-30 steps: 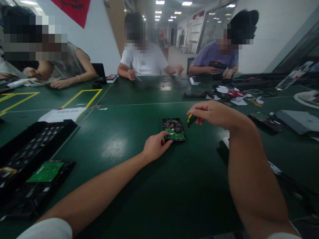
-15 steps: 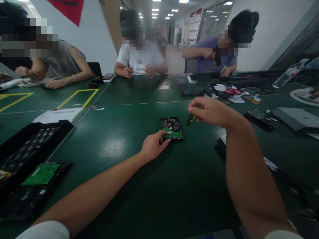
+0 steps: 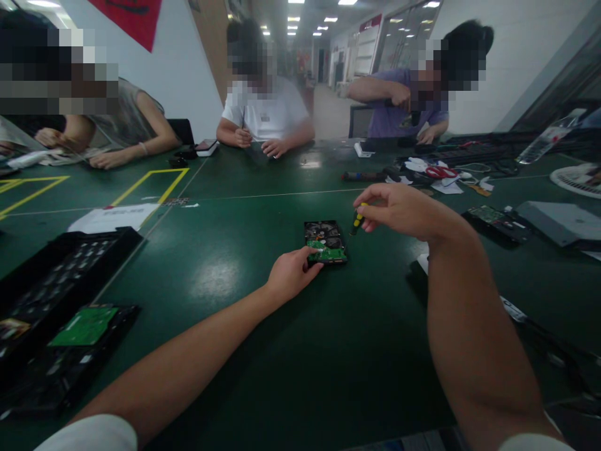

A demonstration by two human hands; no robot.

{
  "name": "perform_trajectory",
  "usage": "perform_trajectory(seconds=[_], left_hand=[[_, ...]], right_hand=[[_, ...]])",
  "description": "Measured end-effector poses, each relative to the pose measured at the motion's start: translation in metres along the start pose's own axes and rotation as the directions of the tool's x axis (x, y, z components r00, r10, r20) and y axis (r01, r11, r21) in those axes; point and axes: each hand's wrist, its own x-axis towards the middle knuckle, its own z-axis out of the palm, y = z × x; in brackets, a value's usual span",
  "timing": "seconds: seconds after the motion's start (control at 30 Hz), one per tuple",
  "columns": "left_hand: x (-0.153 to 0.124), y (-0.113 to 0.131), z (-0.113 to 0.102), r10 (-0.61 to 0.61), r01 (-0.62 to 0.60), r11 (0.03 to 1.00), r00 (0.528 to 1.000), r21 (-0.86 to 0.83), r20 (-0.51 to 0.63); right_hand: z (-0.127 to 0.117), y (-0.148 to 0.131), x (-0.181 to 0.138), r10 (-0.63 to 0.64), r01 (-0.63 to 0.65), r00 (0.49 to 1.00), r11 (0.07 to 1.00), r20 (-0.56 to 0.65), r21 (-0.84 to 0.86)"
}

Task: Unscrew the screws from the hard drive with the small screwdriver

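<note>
A hard drive (image 3: 323, 233) with a green circuit board (image 3: 334, 254) lies flat on the green table. My left hand (image 3: 292, 273) grips its near left corner, thumb at the front edge and fingertips over the board. To the right of the drive, my right hand (image 3: 382, 210) pinches a yellow and black screwdriver (image 3: 357, 222). The screwdriver points down toward the drive's right edge. Its thin shaft is hard to make out, so I cannot tell whether the tip touches the drive.
At left stand a black tray (image 3: 61, 275) and a black device with a green board (image 3: 84, 326). Another drive (image 3: 498, 224) and a grey box (image 3: 558, 220) lie right. Red scissors (image 3: 440, 171) sit farther back. Three people sit across the table (image 3: 225, 250).
The screwdriver has turned in my right fingers, showing more of its yellow handle, and its shaft no longer shows clearly at the board. My left hand stays on the drive.
</note>
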Motion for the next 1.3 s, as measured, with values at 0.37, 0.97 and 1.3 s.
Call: perform_trajectory(seconds=[0.37,0.97,1.3], left_hand=[[0.004,-0.003,0.002,-0.048,0.046,0.998,0.997,-0.041,-0.053],[0.002,0.004,-0.004,-0.159,0.151,0.966,0.987,0.211,0.021],[0.001,0.001,-0.001,-0.147,0.139,0.953,0.989,0.268,0.010]], right_hand=[[0.010,0.010,0.011,-0.079,0.070,0.994,0.992,-0.080,-0.107],[0.009,-0.011,-0.001,0.020,0.021,0.996,0.903,0.091,-0.430],[0.013,-0.003,0.004,-0.125,0.212,0.973,0.822,0.196,-0.529]])
